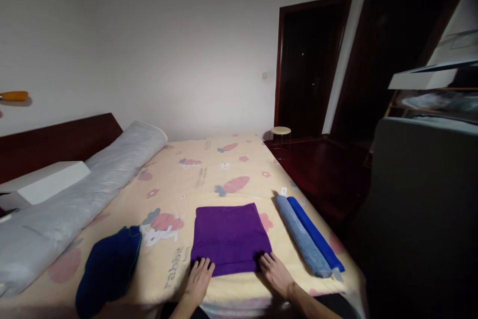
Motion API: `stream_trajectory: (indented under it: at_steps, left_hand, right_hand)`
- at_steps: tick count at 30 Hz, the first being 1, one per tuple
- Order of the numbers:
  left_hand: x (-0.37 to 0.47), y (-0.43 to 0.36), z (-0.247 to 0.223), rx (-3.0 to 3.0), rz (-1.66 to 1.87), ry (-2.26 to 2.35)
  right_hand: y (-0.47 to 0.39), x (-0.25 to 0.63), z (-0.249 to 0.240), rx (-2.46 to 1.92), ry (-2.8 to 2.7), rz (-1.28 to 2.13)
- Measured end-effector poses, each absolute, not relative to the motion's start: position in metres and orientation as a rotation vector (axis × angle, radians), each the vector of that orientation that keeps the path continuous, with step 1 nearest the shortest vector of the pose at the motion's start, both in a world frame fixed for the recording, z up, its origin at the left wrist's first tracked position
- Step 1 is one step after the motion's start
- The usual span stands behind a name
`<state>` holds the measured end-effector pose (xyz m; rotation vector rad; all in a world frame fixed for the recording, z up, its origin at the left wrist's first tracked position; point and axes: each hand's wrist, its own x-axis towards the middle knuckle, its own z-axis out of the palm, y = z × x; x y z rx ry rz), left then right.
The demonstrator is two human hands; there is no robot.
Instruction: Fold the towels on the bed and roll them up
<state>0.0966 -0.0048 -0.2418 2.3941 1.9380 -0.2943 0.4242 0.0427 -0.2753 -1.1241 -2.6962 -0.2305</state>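
Note:
A purple towel [229,234] lies flat on the bed in front of me, with a narrow folded band along its near edge. My left hand [199,278] has its fingers curled over the near left corner. At the near right corner, my right hand [277,275] grips the edge with bent fingers; the thumbs are mostly hidden. To the right lie two rolled towels side by side, one grey-blue [302,237] and one bright blue [317,234]. A crumpled dark blue cloth [110,269] with a green edge rests to the left.
The bed [209,179] has a cream sheet printed with rabbits and carrots. A long grey rolled quilt [89,194] and a white box [52,179] lie along the headboard [56,142]. Beyond the bed stand a round stool [281,131] and a dark door [313,70]. Loaded shelves [429,95] are at right.

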Motion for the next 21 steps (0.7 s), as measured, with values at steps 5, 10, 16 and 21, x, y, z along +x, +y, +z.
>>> stream_trajectory:
  at_steps: [5,10,16,21]
  left_hand:
    - [0.091,-0.004,-0.227,2.305,-0.301,1.993]
    - [0.089,0.0,-0.214,2.246,-0.237,2.0]
    - [0.084,0.002,-0.199,2.134,-0.188,2.014]
    - [0.084,0.002,-0.194,2.035,-0.178,2.013]
  right_hand:
    - [0.046,0.427,-0.265,-1.246,-2.704,-0.024]
    - [0.054,0.435,-0.244,-1.264,-2.713,0.112]
    - [0.055,0.438,-0.226,-1.327,-2.671,0.274]
    - [0.053,0.438,-0.222,-1.361,-2.683,0.418]
